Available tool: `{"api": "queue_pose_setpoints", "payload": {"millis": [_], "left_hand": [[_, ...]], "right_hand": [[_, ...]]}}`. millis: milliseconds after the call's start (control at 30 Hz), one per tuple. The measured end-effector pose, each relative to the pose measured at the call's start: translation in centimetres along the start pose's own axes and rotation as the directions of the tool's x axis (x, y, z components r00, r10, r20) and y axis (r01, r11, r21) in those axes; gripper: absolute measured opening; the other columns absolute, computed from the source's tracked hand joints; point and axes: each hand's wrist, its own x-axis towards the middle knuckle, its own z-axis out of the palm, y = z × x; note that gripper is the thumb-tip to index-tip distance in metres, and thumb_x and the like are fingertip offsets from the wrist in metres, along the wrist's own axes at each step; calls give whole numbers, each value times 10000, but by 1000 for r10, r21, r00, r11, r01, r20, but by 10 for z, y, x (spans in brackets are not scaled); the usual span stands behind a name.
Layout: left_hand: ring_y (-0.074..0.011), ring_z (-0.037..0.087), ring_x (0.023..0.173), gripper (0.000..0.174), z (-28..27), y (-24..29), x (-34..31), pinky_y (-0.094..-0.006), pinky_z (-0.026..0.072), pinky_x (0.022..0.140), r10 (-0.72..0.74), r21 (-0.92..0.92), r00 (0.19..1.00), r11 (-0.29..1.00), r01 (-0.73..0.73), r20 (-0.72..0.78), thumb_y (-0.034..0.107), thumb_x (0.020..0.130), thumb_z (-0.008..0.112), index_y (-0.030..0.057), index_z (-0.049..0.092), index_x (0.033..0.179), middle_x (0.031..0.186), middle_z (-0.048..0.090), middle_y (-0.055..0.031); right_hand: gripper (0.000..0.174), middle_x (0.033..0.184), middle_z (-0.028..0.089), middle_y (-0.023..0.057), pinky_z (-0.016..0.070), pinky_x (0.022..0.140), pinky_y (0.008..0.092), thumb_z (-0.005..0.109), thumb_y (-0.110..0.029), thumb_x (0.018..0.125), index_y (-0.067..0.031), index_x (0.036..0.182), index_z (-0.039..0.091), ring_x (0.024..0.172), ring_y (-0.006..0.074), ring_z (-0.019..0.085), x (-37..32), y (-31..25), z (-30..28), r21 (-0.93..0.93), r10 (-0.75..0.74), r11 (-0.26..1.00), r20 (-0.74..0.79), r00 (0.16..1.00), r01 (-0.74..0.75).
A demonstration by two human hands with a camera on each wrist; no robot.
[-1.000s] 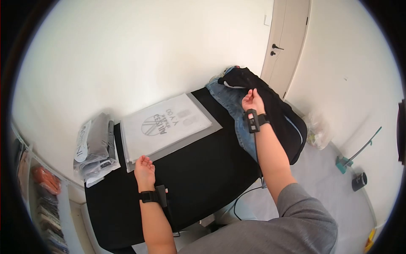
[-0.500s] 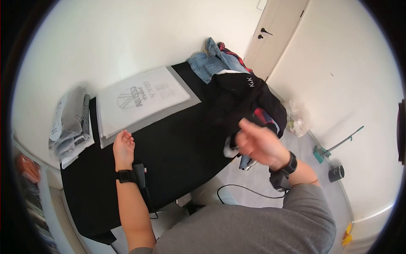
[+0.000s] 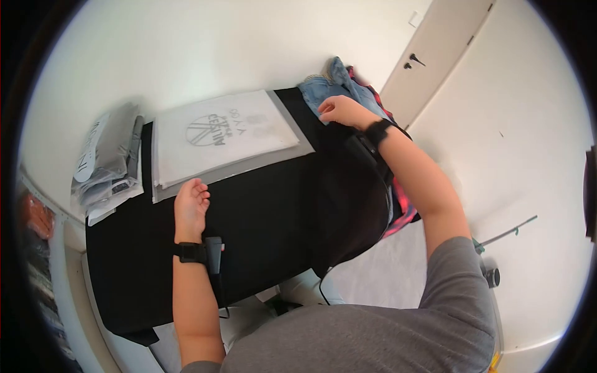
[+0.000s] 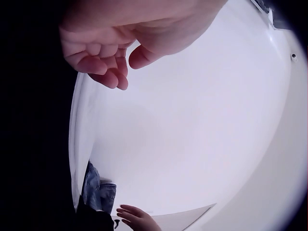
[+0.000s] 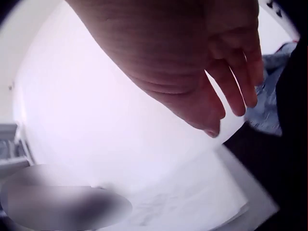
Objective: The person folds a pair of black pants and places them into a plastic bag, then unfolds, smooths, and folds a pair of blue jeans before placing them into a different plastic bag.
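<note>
My left hand (image 3: 191,208), fingers loosely curled, rests by the front edge of a stack of white printed plastic bags (image 3: 224,133) on the black-covered table (image 3: 261,248). In the left wrist view the hand (image 4: 125,38) holds nothing. Farther right, my right hand (image 3: 347,113) reaches over a black garment (image 3: 351,205) that hangs towards the table's near right side. Its fingers (image 5: 236,91) droop loosely with nothing between them in the right wrist view. Just beyond this hand lies blue denim clothing (image 3: 320,88). Red plaid cloth (image 3: 407,208) shows beneath the right forearm.
Clear-wrapped grey packages (image 3: 112,155) lie at the table's left end. A white wall (image 3: 217,50) rises behind the table, with a door (image 3: 435,56) at the back right. Shelves with wrapped items (image 3: 40,217) stand lower left. A cable (image 3: 321,289) hangs near the body.
The right hand swung back towards my body, then forward and left to the back of the table. The black garment shifted nearer, uncovering more denim and plaid. My left hand stayed by the bags.
</note>
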Motion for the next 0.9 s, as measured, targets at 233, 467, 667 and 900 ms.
{"api": "queue_pose_setpoints", "payload": {"millis": [233, 467, 667, 900], "left_hand": [[-114, 544, 669, 153, 6, 3, -4, -223, 411, 579, 27, -6, 1000, 1000, -27, 1, 225, 901, 538, 80, 576, 934, 771, 592, -18], [-101, 530, 689, 133, 19, 7, -13, -223, 404, 598, 32, 49, 997, 998, -36, 71, 225, 889, 559, 95, 579, 905, 789, 585, 0], [-94, 548, 807, 226, 40, 3, -36, -219, 405, 700, 28, 219, 950, 970, -100, 311, 217, 908, 543, 74, 549, 1083, 900, 600, -15], [-198, 487, 1161, 477, 134, -48, -90, -325, 385, 974, -214, 503, 625, 798, -332, 751, 231, 887, 610, 55, 447, 1298, 1252, 518, -133]], "right_hand": [[701, 1197, 606, 149, 306, 1006, 558, 829, -343, 585, -46, 1166, 570, 1158, 311, 549, 57, 57, 35, -777, 504, 531, -31, 863, -338], [437, 874, 660, 236, 496, 745, 412, 767, -308, 621, 32, 881, 679, 829, 363, 643, 22, 49, -12, -647, 190, 750, 15, 982, -135], [472, 773, 663, 181, 477, 687, 372, 723, -391, 721, 34, 919, 666, 738, 284, 641, -122, -26, -86, -372, 69, 914, -243, 967, -159], [227, 776, 660, 14, 460, 704, 222, 699, -150, 802, 30, 935, 662, 726, 88, 586, -306, -121, -118, 27, 92, 996, -516, 851, -91]]}}
